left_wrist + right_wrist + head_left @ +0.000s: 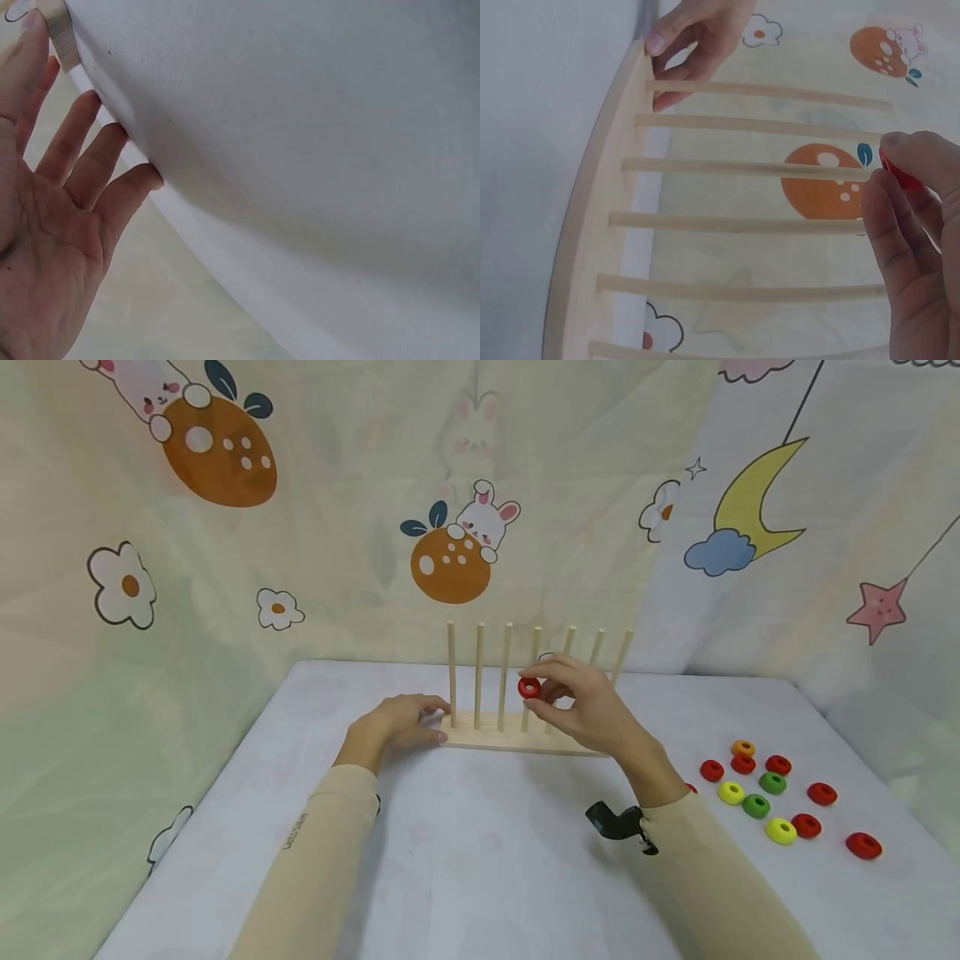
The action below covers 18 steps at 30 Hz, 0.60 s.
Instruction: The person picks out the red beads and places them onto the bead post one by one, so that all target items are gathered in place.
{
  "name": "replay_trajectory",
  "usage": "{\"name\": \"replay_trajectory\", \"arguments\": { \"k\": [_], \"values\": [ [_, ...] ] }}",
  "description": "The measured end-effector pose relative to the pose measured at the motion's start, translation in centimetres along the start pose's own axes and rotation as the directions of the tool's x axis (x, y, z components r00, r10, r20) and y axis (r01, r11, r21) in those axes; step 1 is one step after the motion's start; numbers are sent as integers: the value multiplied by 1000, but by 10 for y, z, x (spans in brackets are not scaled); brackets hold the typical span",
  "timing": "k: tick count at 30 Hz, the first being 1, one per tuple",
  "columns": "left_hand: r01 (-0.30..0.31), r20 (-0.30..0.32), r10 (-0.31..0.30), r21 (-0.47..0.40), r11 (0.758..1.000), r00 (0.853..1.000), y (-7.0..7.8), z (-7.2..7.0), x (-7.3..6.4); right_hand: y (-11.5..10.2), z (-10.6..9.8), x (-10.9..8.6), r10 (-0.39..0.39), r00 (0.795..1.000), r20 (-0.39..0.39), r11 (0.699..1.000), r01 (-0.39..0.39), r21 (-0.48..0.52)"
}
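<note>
My right hand pinches a red ring between thumb and fingers, its hole facing the head camera. The ring is held near the upper part of a peg around the middle of a wooden peg rack. In the right wrist view, the red ring is mostly covered by the fingers. My left hand holds the rack's left end, thumb at the front corner and fingers toward the back. The left wrist view shows only a corner of the rack by the thumb. No rings are visible on the pegs.
Several loose rings lie on the right of the white table: a red ring, a yellow ring, a green ring and an orange ring among them. A patterned cloth hangs behind the table.
</note>
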<state>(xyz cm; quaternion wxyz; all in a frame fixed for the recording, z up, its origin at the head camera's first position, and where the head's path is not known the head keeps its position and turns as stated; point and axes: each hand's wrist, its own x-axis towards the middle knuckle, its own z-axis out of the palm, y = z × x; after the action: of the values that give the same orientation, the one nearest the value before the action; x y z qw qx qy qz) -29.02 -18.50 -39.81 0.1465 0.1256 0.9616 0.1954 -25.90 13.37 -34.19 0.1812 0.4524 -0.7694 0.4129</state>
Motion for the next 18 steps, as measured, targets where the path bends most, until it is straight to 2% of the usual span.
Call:
{"name": "replay_trajectory", "arguments": {
  "k": [8, 12, 18],
  "values": [
    [18, -2, -18, -5, 1000, 1000, 1, 0, -1, -2, 10, 15, -14, 998, -62, 997, 18, 71],
    [-4, -2, 4, 2, 1000, 1000, 2, -1, 0, -6, 15, 23, -12, 996, -86, 995, 20, 96],
    [-1, -7, 1, 8, 1000, 1000, 2, -1, 1, -10, 21, 34, -18, 999, -49, 993, 24, 111]
  ]
}}
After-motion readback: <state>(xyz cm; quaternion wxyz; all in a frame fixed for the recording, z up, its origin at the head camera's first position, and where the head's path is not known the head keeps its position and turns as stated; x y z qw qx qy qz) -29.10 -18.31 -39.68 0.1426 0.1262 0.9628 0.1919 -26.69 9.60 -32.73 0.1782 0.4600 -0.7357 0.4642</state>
